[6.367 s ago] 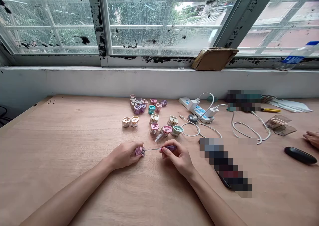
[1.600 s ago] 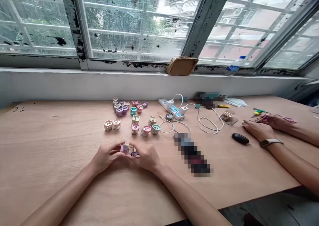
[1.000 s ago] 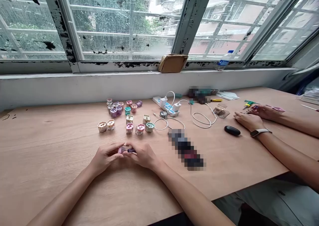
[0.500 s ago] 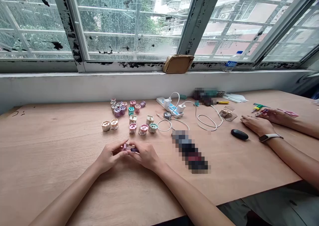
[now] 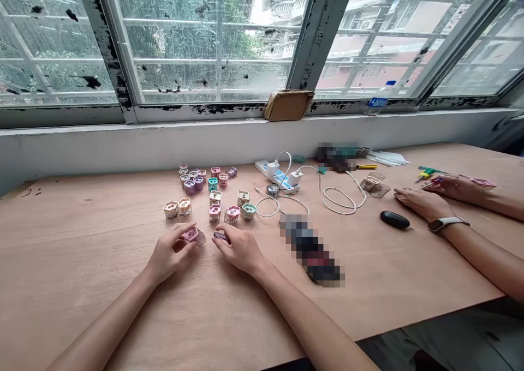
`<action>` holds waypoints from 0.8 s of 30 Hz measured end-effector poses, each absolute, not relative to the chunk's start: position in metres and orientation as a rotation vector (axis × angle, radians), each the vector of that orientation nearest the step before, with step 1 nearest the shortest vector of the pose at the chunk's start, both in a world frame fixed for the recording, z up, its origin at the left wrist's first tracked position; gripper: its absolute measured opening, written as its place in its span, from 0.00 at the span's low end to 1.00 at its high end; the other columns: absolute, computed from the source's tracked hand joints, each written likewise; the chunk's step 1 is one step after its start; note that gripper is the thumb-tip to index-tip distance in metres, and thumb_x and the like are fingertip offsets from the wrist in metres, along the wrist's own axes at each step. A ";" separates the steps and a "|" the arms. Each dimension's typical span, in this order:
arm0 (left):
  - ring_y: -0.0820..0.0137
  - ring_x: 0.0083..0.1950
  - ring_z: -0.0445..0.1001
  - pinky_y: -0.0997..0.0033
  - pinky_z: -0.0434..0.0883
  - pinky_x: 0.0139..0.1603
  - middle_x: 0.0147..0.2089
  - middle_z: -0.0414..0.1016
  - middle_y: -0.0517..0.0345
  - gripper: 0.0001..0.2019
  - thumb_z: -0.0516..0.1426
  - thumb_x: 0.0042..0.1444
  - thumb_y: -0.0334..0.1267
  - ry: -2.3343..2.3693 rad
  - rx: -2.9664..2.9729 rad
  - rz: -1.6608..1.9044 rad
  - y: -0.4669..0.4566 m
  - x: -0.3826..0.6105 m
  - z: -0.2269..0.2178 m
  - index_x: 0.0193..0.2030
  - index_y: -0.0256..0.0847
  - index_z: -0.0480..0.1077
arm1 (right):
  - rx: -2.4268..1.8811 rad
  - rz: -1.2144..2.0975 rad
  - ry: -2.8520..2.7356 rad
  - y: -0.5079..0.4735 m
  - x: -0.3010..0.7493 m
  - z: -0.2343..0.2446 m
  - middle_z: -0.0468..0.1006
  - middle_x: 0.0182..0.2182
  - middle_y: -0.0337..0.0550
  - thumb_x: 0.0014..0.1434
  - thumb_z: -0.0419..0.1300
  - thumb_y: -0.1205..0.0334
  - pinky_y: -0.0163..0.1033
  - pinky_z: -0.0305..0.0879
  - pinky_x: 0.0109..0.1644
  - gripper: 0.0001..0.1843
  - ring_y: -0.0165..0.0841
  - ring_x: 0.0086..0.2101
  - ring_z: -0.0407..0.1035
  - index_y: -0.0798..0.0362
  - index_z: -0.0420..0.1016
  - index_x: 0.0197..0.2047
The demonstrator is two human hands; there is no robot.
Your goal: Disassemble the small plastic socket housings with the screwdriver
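My left hand [image 5: 170, 253] holds a small pink and transparent plastic piece [image 5: 194, 236] at its fingertips, just above the plywood table [image 5: 102, 207]. My right hand [image 5: 241, 249] pinches a small purple tool handle [image 5: 221, 236], probably a screwdriver's, and its shaft is hidden. The hands stand a short gap apart. Just beyond them lies a group of small hexagonal plastic cups [image 5: 215, 198] in pink, purple, teal and beige.
A co-worker's hands [image 5: 446, 196] work at the right, near a green-handled tool [image 5: 428, 172]. Between us lie a black oval object [image 5: 394, 220], a pixelated object [image 5: 311, 248], a power strip [image 5: 273, 174] and white cables [image 5: 344, 199]. A window sill runs behind.
My hands have drawn apart. The pink piece and purple handle, held together between them before, are now separated, one in each hand.
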State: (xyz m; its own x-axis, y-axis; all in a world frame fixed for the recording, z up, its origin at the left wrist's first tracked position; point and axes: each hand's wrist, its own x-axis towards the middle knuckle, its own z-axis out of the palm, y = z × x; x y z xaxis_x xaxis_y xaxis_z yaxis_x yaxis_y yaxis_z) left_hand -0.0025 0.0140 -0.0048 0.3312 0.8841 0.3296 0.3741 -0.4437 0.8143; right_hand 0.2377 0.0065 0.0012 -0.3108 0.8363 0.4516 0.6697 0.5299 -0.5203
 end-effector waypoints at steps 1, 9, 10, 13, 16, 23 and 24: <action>0.63 0.50 0.80 0.59 0.79 0.53 0.54 0.76 0.50 0.23 0.60 0.63 0.41 1.122 1.970 1.020 0.014 -0.002 -0.005 0.64 0.45 0.65 | -1.216 0.314 -2.080 0.007 0.238 0.001 0.84 0.39 0.44 0.65 0.62 0.63 0.35 0.65 0.35 0.03 0.36 0.34 0.77 0.51 0.75 0.42; 0.66 0.44 0.80 0.64 0.79 0.46 0.53 0.75 0.49 0.24 0.61 0.61 0.43 1.133 1.931 1.022 0.019 0.007 -0.010 0.61 0.43 0.62 | -1.166 0.385 -2.103 0.004 0.236 0.004 0.83 0.40 0.42 0.63 0.64 0.66 0.34 0.63 0.35 0.06 0.34 0.34 0.77 0.51 0.76 0.45; 0.68 0.42 0.78 0.67 0.78 0.43 0.47 0.76 0.52 0.19 0.61 0.60 0.43 1.160 1.961 1.034 0.020 0.007 -0.012 0.56 0.42 0.64 | -1.164 0.393 -2.110 0.003 0.235 0.004 0.83 0.38 0.42 0.63 0.64 0.66 0.34 0.62 0.34 0.06 0.34 0.33 0.76 0.51 0.76 0.45; 0.72 0.32 0.71 0.73 0.70 0.33 0.31 0.69 0.61 0.09 0.59 0.61 0.41 1.257 2.130 1.035 0.021 0.007 -0.014 0.37 0.40 0.64 | -1.142 0.400 -2.156 0.002 0.235 0.005 0.82 0.34 0.42 0.63 0.64 0.66 0.34 0.59 0.33 0.02 0.34 0.30 0.75 0.52 0.75 0.40; 0.73 0.29 0.66 0.73 0.65 0.31 0.27 0.66 0.62 0.13 0.55 0.64 0.39 1.242 2.310 0.930 0.019 0.011 -0.012 0.27 0.40 0.63 | -1.079 0.409 -2.229 0.002 0.234 0.003 0.83 0.35 0.42 0.62 0.64 0.67 0.34 0.59 0.34 0.03 0.35 0.33 0.75 0.52 0.75 0.39; 0.67 0.47 0.77 0.70 0.72 0.50 0.47 0.79 0.54 0.11 0.52 0.68 0.36 1.052 2.325 0.858 0.021 0.033 -0.003 0.50 0.44 0.75 | -1.209 0.432 -2.267 0.009 0.238 -0.005 0.84 0.36 0.44 0.63 0.62 0.66 0.35 0.59 0.34 0.03 0.38 0.34 0.77 0.53 0.76 0.41; 0.67 0.47 0.77 0.69 0.72 0.50 0.47 0.79 0.53 0.12 0.52 0.68 0.37 1.059 2.312 0.857 0.023 0.036 -0.003 0.52 0.44 0.75 | -1.220 0.444 -2.262 0.009 0.239 -0.006 0.84 0.37 0.44 0.62 0.62 0.66 0.36 0.60 0.35 0.05 0.39 0.35 0.77 0.52 0.76 0.43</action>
State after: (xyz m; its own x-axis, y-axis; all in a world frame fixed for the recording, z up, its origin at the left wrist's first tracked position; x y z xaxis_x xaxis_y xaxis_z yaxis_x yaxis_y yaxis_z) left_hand 0.0356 0.0230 -0.0033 0.5111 0.7861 0.3475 0.5040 -0.6016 0.6197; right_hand 0.2390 0.0095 -0.0060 -0.4537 0.8416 0.2929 0.6682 0.5388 -0.5130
